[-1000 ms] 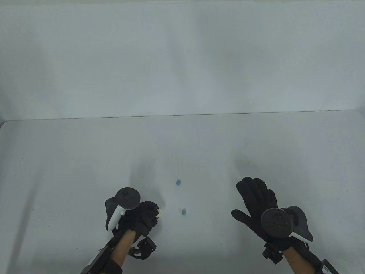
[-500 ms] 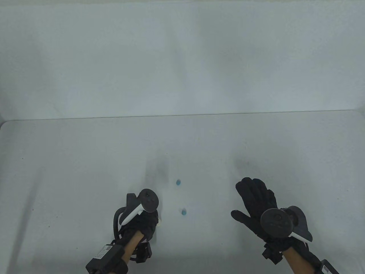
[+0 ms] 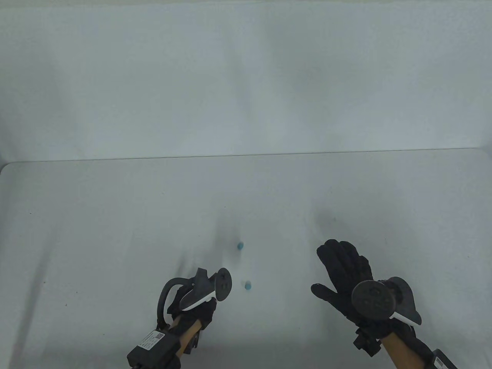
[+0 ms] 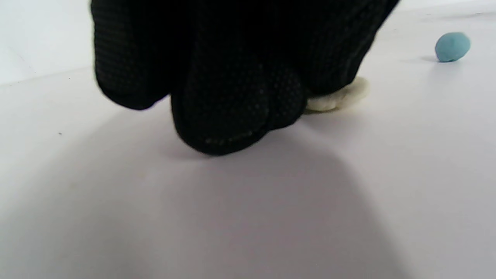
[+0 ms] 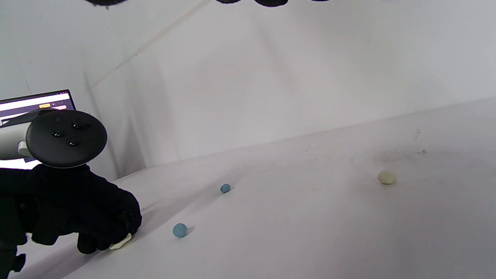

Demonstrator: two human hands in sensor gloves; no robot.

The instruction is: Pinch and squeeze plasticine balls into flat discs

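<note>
Beside the near blue ball (image 3: 248,285), the left hand (image 3: 200,307) pressed a cream lump (image 4: 341,99) flat on the table (image 3: 96,230). The right hand (image 3: 346,273) lay open beyond it, holding nothing.

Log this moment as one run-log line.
left hand: pressing cream piece against table | right hand: open, apart from the clay | two blue balls: still round | cream ball: untouched

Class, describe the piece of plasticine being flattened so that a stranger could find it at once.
Start at the left hand, low on the white table near its front edge. Under its fingertips lies a cream plasticine piece, pressed against the tabletop. Unlike the two blue balls and the round cream ball lying free, it is already squashed flat.
</note>
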